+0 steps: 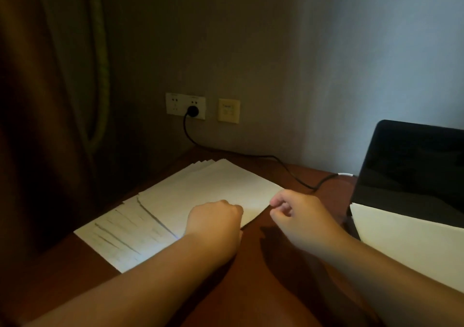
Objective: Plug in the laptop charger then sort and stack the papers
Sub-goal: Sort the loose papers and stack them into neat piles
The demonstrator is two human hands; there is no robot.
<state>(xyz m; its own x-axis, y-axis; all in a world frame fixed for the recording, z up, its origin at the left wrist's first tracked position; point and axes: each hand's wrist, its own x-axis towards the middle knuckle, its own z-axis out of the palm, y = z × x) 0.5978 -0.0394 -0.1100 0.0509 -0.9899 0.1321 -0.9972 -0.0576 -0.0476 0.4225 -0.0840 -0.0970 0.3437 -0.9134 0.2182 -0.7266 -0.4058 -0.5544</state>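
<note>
Charger plug seated in the wall socket, its cable running across the desk toward the laptop: first step apparently done. The papers lie fanned, unsquared; sorting remains. Left hand rests curled on the sheets, grip unclear in dim light; right hand pinches the top sheet's corner. No containers visible.

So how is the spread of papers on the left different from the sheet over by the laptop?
The fanned papers are many overlapping sheets lying on the desk, and both hands touch their near edge. The sheet by the laptop appears single and leans on the laptop, untouched. The fanned papers show faint lines; the sheet looks blank. Both are pale paper.
</note>
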